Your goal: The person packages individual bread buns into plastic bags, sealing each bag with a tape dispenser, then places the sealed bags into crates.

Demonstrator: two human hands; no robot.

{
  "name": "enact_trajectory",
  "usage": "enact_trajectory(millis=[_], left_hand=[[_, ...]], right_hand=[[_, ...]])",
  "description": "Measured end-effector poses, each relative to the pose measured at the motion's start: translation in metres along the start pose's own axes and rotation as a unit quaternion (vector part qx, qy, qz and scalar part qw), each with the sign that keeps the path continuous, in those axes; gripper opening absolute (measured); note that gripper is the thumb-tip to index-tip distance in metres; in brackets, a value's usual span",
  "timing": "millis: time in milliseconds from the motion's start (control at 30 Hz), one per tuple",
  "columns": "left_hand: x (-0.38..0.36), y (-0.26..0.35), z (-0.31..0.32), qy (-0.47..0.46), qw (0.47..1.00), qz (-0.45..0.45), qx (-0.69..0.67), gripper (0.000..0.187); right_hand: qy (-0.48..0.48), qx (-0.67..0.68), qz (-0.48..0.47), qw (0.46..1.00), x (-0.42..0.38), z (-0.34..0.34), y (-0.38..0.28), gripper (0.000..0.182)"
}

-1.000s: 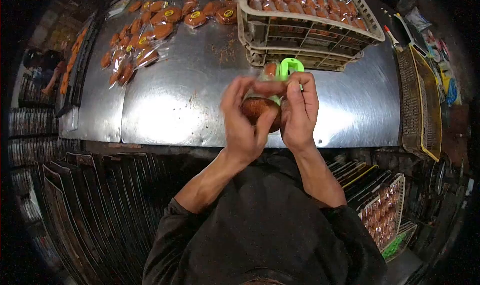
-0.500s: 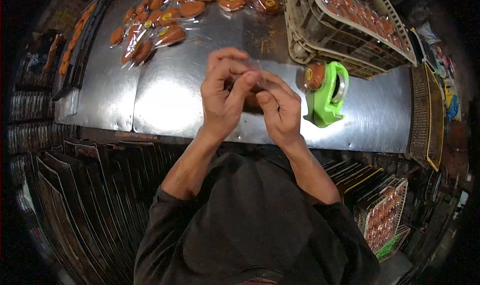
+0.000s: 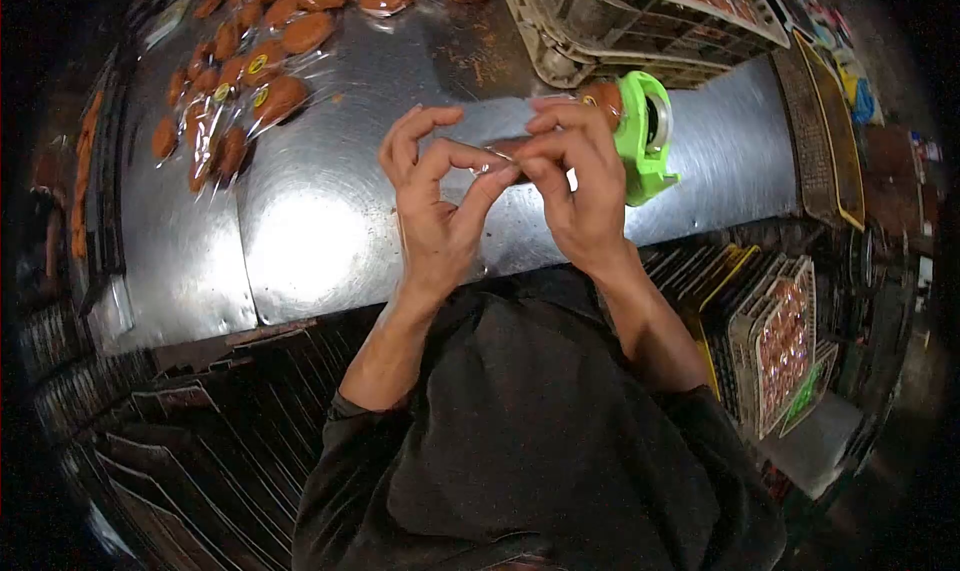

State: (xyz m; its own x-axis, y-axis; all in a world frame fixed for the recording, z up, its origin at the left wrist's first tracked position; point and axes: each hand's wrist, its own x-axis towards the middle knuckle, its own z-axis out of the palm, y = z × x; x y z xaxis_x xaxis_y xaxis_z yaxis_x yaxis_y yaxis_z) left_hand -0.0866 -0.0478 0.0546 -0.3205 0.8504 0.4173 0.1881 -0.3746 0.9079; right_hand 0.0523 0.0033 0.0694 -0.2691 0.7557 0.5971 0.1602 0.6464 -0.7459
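My left hand (image 3: 435, 191) pinches a crinkled clear plastic wrapper (image 3: 497, 157) between thumb and forefinger, its other fingers raised and curled. On the opposite side, my right hand (image 3: 583, 176) pinches the same wrapper, so the fingertips of both hands nearly meet. Something brown shows behind the fingers, mostly hidden. A green tape dispenser (image 3: 632, 136) stands on the metal table just beyond my right hand. Beside it sits a wrapped brown bun (image 3: 602, 97), partly covered by the fingers.
Several plastic-wrapped brown buns (image 3: 280, 99) with yellow labels lie at the table's far left. A dirty white crate (image 3: 620, 41) full of packs stands at the far right. Crumbs (image 3: 480, 59) dot the metal table (image 3: 330, 241). Below right, another crate (image 3: 785, 346) holds wrapped goods.
The view has shifted, so the table items appear further left and the crate higher. My hands have spread slightly apart, with both still pinching the wrapper.
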Motion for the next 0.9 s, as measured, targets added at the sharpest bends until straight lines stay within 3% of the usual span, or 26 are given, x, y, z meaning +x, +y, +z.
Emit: enact_trajectory(millis=[33, 67, 167, 233, 300, 367, 433, 567, 633, 733, 833, 900], left_hand=[[0.003, 0.0, 0.005, 0.008, 0.998, 0.032, 0.057, 0.014], [0.002, 0.005, 0.021, 0.061, 0.99, -0.058, -0.11, 0.016], [0.01, -0.006, 0.053, 0.205, 0.933, -0.078, -0.283, 0.023], [0.012, -0.006, 0.065, 0.196, 0.93, -0.09, -0.298, 0.029], [0.009, -0.008, 0.074, 0.184, 0.93, -0.111, -0.299, 0.029], [0.006, -0.016, 0.079, 0.162, 0.936, -0.114, -0.29, 0.028], [0.005, -0.023, 0.089, 0.149, 0.942, -0.116, -0.276, 0.027], [0.003, -0.028, 0.112, 0.122, 0.953, -0.143, -0.239, 0.026], [0.003, -0.034, 0.119, 0.119, 0.954, -0.153, -0.229, 0.025], [0.001, -0.046, 0.121, 0.086, 0.958, -0.165, -0.221, 0.024], [-0.005, -0.05, 0.118, 0.079, 0.953, -0.192, -0.22, 0.024], [-0.016, -0.054, 0.108, 0.072, 0.959, -0.196, -0.189, 0.024]], right_hand=[[0.013, 0.071, 0.055, 0.996, 0.002, 0.002, 0.001, 0.005], [0.017, 0.1, 0.083, 0.991, -0.002, 0.004, 0.01, 0.007], [0.161, 0.298, 0.189, 0.922, 0.002, 0.017, -0.008, 0.016], [0.157, 0.294, 0.232, 0.914, 0.007, -0.015, 0.004, 0.026], [0.166, 0.124, 0.32, 0.925, -0.004, -0.068, 0.029, 0.027], [0.138, -0.18, 0.189, 0.956, -0.045, -0.118, 0.092, 0.033], [0.045, -0.283, 0.323, 0.902, -0.083, -0.153, 0.131, 0.036], [0.129, -0.155, 0.372, 0.906, -0.072, -0.152, 0.158, 0.036], [0.123, -0.168, 0.31, 0.928, -0.057, -0.154, 0.107, 0.031], [0.129, -0.15, 0.371, 0.907, -0.1, -0.153, 0.084, 0.025], [0.227, -0.191, 0.3, 0.907, -0.102, -0.138, 0.089, 0.022], [0.235, -0.199, 0.263, 0.914, -0.083, -0.142, 0.093, 0.019]])
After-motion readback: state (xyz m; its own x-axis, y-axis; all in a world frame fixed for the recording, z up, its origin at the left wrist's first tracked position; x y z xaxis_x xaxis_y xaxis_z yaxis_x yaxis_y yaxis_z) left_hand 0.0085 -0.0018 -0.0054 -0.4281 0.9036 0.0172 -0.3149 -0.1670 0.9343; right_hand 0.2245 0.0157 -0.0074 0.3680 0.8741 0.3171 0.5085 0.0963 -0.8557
